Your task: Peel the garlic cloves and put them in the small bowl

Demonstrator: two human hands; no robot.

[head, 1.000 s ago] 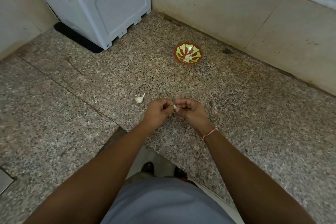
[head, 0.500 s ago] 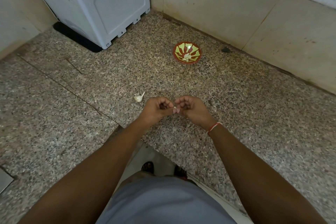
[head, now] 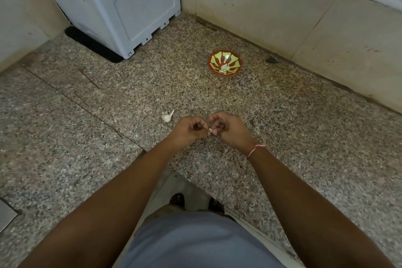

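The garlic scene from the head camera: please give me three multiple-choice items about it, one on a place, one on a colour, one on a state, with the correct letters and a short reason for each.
1. Where does the loose garlic piece lie?
A. in the bowl
B. on the granite counter, beside the left hand
C. on top of the white appliance

2. What colours does the small bowl show?
A. red-brown with yellow-green pattern
B. plain blue
C. black and white

3. What are the hands doing?
A. both lie flat on the counter
B. both pinch one garlic clove between them
C. the right hand holds the bowl

Answers: 1 B, it rests on the stone just left of the left hand. 2 A, the inside is patterned so. 3 B, the fingertips meet at the clove.
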